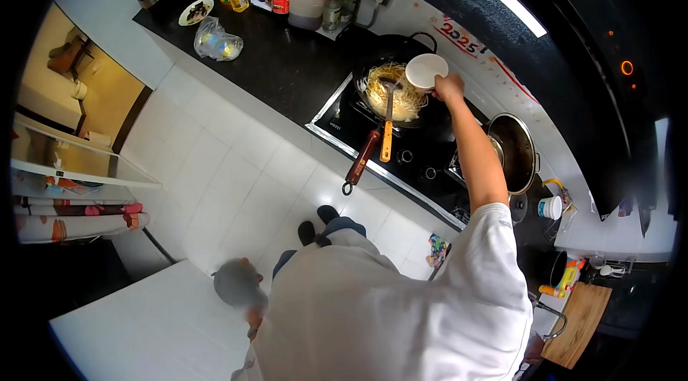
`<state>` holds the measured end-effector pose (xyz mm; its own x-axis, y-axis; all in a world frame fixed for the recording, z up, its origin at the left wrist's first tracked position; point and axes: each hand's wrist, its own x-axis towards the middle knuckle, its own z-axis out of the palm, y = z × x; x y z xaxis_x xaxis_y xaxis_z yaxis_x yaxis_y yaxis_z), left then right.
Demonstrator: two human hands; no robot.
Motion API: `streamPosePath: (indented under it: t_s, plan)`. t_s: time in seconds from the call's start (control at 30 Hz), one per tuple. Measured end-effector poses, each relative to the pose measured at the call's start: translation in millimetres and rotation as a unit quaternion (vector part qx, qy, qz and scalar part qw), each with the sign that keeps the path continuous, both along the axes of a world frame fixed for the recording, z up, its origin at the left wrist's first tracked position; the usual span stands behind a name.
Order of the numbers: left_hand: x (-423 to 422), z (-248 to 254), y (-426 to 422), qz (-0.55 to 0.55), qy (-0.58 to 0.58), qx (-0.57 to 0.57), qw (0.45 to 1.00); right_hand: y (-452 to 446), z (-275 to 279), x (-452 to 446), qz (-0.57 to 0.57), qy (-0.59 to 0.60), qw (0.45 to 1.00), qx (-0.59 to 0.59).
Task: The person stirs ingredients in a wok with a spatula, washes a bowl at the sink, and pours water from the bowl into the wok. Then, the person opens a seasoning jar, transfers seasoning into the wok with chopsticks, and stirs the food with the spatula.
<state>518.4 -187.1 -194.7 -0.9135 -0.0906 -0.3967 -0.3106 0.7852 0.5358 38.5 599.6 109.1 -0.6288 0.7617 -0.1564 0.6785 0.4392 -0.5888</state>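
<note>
My right hand (449,89) is closed on the rim of a white bowl (426,70), over the back right edge of a black wok (373,55). Pale, thin shredded food (403,103) fills the wok. A spatula (388,130) with an orange-brown handle rests in that food, beside the wok's dark brown handle (363,159). Low on the left, my left hand (254,318) is partly blurred, with its fingers around a grey round object (238,283) whose kind I cannot make out.
A large metal pot (512,148) stands right of the wok on the hob (333,122). Bottles (307,5), a plate of dark food (196,12) and a plastic bag (217,41) are at the back left. A wooden board (579,324) lies at the lower right.
</note>
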Motion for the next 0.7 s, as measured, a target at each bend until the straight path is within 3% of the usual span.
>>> streamPosePath:
  t_s: [0.03,0.13,0.33,0.53,0.7]
  plan:
    - [2.7,-2.1,-1.1,-0.006,-0.005,-0.009,1.000,4.3,-4.0,-1.6,0.001,0.000,1.000,-0.002]
    - [0.8,-6.0,-4.5,-0.022,-0.020,-0.027,0.999,13.2,-3.6,3.3,-0.079,0.112,0.972,-0.193]
    - [-24.1,-17.1,-5.9,-0.072,-0.040,-0.047,0.996,24.5,13.6,33.7,-0.118,0.184,0.930,-0.295]
    - [-54.2,-34.1,-19.8,-0.144,-0.043,-0.066,0.986,8.0,41.0,94.0,-0.126,0.261,0.894,-0.341]
    - [-89.7,-43.7,-38.8,-0.276,-0.053,-0.110,0.953,-23.5,67.0,188.8,-0.133,0.294,0.888,-0.329]
